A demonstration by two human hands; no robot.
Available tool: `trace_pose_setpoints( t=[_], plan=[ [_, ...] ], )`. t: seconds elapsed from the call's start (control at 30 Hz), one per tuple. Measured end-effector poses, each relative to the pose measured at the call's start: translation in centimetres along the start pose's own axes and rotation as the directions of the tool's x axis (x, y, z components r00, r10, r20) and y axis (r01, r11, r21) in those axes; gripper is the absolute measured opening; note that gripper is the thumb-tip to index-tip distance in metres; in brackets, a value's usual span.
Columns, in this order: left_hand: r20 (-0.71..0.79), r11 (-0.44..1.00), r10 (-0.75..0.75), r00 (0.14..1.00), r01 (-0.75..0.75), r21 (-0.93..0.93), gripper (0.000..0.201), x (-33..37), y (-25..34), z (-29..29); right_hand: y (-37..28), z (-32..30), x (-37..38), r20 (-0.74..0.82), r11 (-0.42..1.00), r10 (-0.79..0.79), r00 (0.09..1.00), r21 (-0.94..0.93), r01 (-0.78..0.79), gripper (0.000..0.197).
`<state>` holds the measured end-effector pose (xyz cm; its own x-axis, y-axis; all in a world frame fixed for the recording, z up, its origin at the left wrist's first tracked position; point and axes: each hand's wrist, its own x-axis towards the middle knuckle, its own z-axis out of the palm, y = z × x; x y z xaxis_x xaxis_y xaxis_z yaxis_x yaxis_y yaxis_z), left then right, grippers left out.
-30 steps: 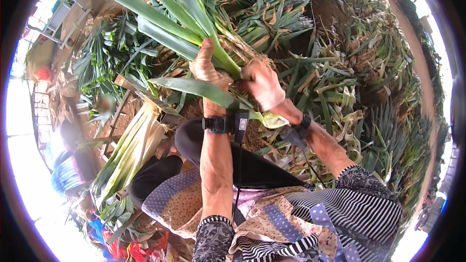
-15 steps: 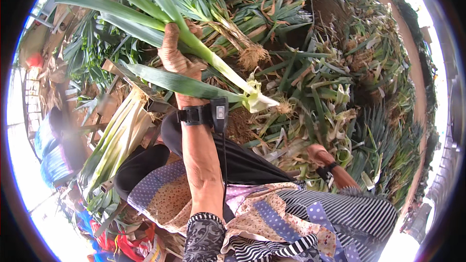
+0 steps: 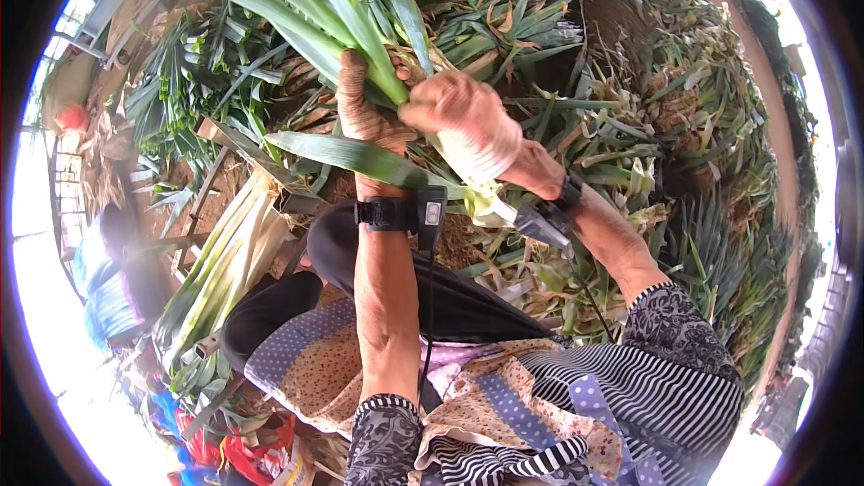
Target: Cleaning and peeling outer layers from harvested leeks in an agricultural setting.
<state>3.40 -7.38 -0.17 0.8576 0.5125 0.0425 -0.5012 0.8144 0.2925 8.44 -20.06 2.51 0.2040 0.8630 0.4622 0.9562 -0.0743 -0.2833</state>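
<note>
The left grip [image 3: 364,112] is wrapped around the green stalk of a leek [image 3: 333,22], thumb up along it; the leek slants from upper left toward the middle, its smooth, flat leaves fanned out. The right grip [image 3: 468,121], curled and blurred, covers the lower stalk; whether it clasps it I cannot tell. A long strap-like leaf [image 3: 346,157] crosses in front of the left wrist, partly hiding it, and a pale, crumpled base [image 3: 490,207] shows beneath the right grip. A black wrist band [image 3: 387,213] carries a boxy device. Beyond lies a tangled leek heap [image 3: 513,22] with dry brown leaves; to the right, limp, papery peelings [image 3: 630,180]. To the left, a pale, long-stalked bundle [image 3: 229,256] rests by a hard-edged frame [image 3: 238,153], with crinkled red plastic [image 3: 243,461] lower down
</note>
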Motion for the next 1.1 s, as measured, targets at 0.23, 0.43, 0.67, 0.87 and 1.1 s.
trace_pose_setpoints(
  t=[0.23,0.43,0.67,0.87,1.1],
  plan=[
    [-0.067,0.966,0.128,0.990,-0.109,0.233,0.035,-0.1,1.1,0.9,1.5,7.7,-18.4,0.425,0.761,0.350,0.835,0.391,-0.518,0.017],
    [-0.137,0.911,0.202,0.970,-0.134,0.391,0.037,-1.0,1.1,3.0,0.5,2.6,-18.8,0.219,0.820,0.571,0.791,-0.109,-0.562,0.019],
    [-0.150,0.978,0.136,0.979,-0.109,0.179,0.038,-0.8,0.4,1.4,1.8,0.7,-5.2,-0.041,0.972,0.220,0.975,0.094,-0.216,0.025],
    [0.025,0.998,-0.001,1.000,-0.001,0.069,0.053,0.4,1.6,-1.3,2.1,1.2,-3.7,0.372,0.696,0.451,0.812,0.423,-0.580,0.017],
    [-0.134,0.986,0.091,0.987,-0.071,0.149,0.053,-0.2,2.1,-1.0,1.0,4.0,-16.4,0.640,0.212,0.756,0.136,-0.042,-0.976,0.031]
  ],
)
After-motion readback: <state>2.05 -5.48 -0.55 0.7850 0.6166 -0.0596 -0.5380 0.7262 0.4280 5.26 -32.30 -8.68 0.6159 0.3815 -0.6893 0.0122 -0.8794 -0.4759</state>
